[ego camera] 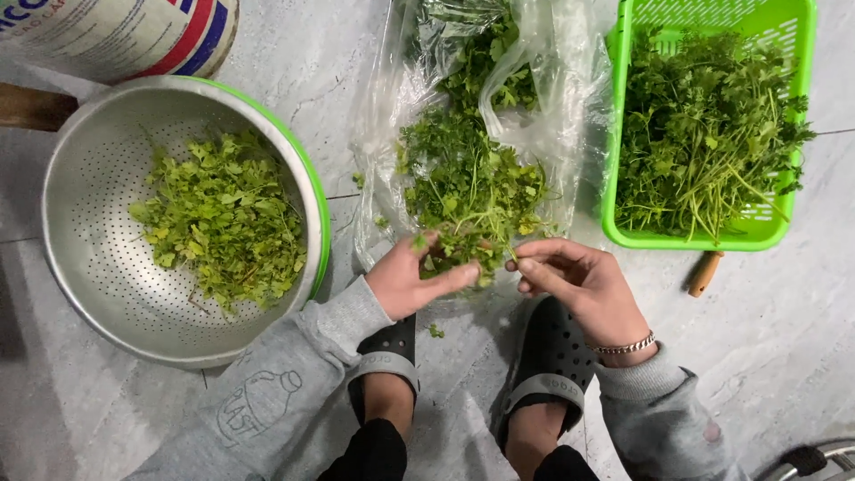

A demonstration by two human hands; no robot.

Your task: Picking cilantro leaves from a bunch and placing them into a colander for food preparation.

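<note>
**greenthumb_k:** Black clogs (552, 356) right under the lens, grey sleeves, then both hands out over the pale stone floor (784, 294). Left hand (411, 281) is pinched shut on a herb sprig (472, 254), thumb across the stems. Right hand (579, 281), the one with the chain bracelet (626, 346), has its fingertips closed on the other end of the same sprig. So the sprig sits between both hands, just above the feet, at the near edge of the herb pile (468, 183) on the clear plastic bag (543, 80).

**potluck_sam:** How would you do this bit well?

**greenthumb_k:** My take: hold the stem steady with the left and nip close to the leaf cluster with the right, small pulls, so leaves don't bruise. Keep it low over the bag so scraps land there.

**potluck_sam:** And the herb itself?

**greenthumb_k:** Looks like coriander or something close: thin pale-green stems, small lobed leaves, dark green, a bit tangled. Paler, yellowish leaves lie in the metal colander (89, 205) on the left; long-stemmed bunches fill the green plastic basket (614, 178) on the right. A wooden handle (704, 273) pokes out below the basket.
</note>
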